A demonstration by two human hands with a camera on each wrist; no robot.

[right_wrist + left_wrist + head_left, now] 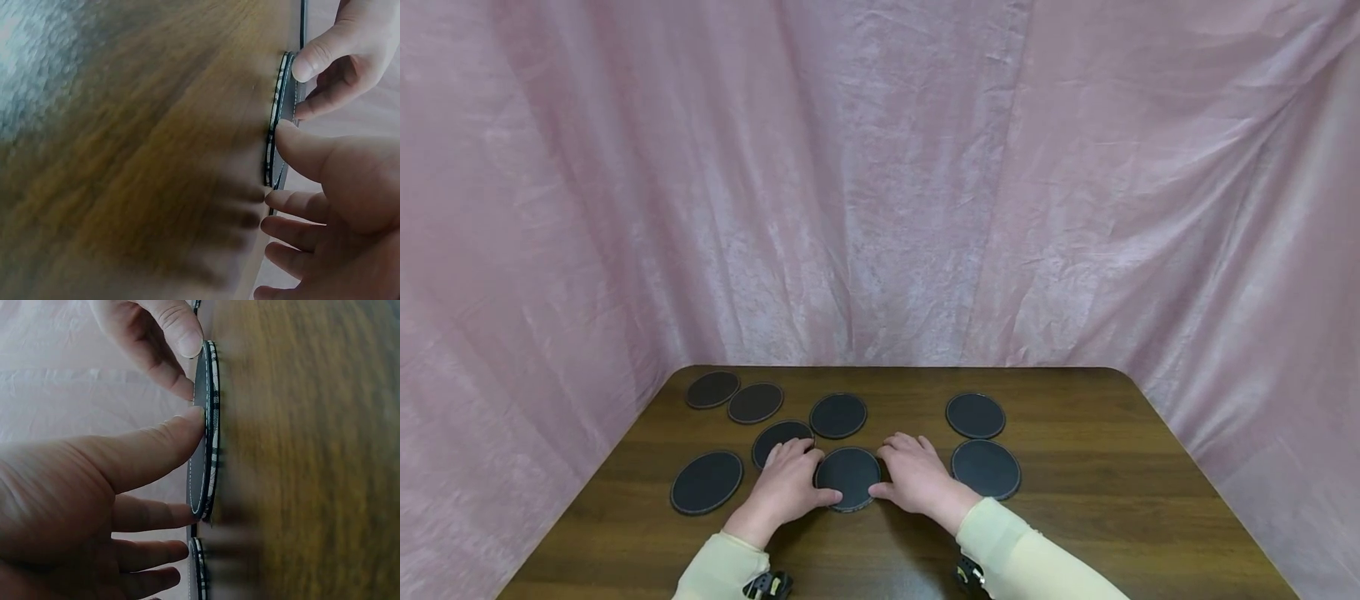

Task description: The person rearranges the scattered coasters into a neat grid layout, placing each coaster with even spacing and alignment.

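A round black coaster (848, 477) with pale stitching round its rim lies between both hands, near the middle of the table. My left hand (784, 485) holds its left side, thumb at the near rim and index fingertip farther along the edge. Opposite, my right hand (917, 477) holds the right side in the same way, its other fingers spread outward. The left wrist view shows a black-and-white patterned edge on this coaster (199, 462), close over the wood. Another coaster (777, 435) is partly hidden behind the left fingers.
On the brown wooden table (1097, 467), a coaster (707, 482) lies left of the left hand. Two coasters (756, 403) sit at the back left, and one (838, 415) behind the held one. Two more (986, 468) lie at right. Pink curtains (880, 183) hang behind.
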